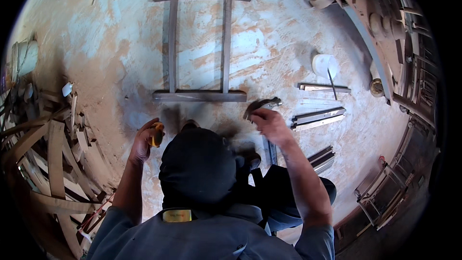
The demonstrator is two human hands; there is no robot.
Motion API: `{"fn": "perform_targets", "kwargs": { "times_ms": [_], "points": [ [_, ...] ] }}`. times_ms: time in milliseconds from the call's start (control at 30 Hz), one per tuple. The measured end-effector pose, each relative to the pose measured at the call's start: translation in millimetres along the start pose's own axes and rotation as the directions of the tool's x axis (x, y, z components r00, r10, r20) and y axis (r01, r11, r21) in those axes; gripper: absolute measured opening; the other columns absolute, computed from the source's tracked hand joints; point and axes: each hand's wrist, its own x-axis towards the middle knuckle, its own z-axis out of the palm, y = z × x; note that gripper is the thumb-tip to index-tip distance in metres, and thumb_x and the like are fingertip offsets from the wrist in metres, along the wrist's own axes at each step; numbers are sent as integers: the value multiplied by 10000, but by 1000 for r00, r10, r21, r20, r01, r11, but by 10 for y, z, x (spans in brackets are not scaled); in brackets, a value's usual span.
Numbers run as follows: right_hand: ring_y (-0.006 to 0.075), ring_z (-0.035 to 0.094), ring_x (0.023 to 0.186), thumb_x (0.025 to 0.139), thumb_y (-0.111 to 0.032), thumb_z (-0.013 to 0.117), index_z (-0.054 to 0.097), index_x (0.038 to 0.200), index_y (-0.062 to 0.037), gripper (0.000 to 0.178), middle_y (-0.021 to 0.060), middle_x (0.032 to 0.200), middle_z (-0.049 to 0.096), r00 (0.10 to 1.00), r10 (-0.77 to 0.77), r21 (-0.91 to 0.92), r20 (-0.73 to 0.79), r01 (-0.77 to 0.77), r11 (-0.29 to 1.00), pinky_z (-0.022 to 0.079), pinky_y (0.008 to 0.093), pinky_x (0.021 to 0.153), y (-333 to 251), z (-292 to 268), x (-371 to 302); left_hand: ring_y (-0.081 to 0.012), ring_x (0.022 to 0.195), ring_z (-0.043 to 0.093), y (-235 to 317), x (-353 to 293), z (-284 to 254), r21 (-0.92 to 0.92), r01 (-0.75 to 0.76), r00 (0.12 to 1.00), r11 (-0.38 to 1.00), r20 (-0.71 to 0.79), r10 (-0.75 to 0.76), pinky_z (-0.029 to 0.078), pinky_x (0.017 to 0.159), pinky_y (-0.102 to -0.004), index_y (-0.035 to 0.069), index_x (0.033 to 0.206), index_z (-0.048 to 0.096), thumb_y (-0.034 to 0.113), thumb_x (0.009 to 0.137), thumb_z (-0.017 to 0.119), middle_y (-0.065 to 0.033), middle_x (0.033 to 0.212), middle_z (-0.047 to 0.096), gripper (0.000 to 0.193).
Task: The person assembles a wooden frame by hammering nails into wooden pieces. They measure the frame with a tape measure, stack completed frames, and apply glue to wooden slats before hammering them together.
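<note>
My left hand (143, 139) is curled round a yellow and black tape measure (157, 134), held to the left of a dark cap. On the other side, my right hand (270, 124) is closed on what looks like a claw hammer (263, 106); its dark curved head with a shiny end shows above the fingers, and the grip is mostly hidden. Ahead of both hands a wooden frame (173, 43) lies flat on the floor. It has two long rails joined to a crosspiece at each end. Neither hand touches it.
Wood strips (318, 118) lie on the floor to the right, near a white bucket (325, 66) with a thin rod against it. Scrap boards (56, 159) are heaped at the left. Curved wooden furniture parts (370, 33) stand at the far right.
</note>
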Motion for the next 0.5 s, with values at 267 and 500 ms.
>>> {"fn": "perform_targets", "kwargs": {
  "times_ms": [267, 500],
  "points": [
    [95, 568, 677, 926, -309, 607, 626, 1175, -50, 360, 44, 887, 662, 938, -76, 332, 338, -43, 942, 485, 274, 628, -1098, 575, 183, -155, 1051, 573, 979, 203, 1308, 345, -190, 925, 919, 375, 50, 467, 912, -304, 23, 1319, 538, 296, 931, 601, -87, 1179, 607, 479],
    [192, 651, 765, 922, -289, 588, 617, 1165, -24, 361, 122, 912, 687, 983, -129, 50, -130, 137, 989, 520, 321, 708, -424, 499, 243, -323, 1066, 585, 479, 491, 538, 722, -219, 911, 656, -90, 403, 454, 921, -385, -6, 1155, 613, 276, 864, 654, -197, 1148, 614, 407]
  ]
}}
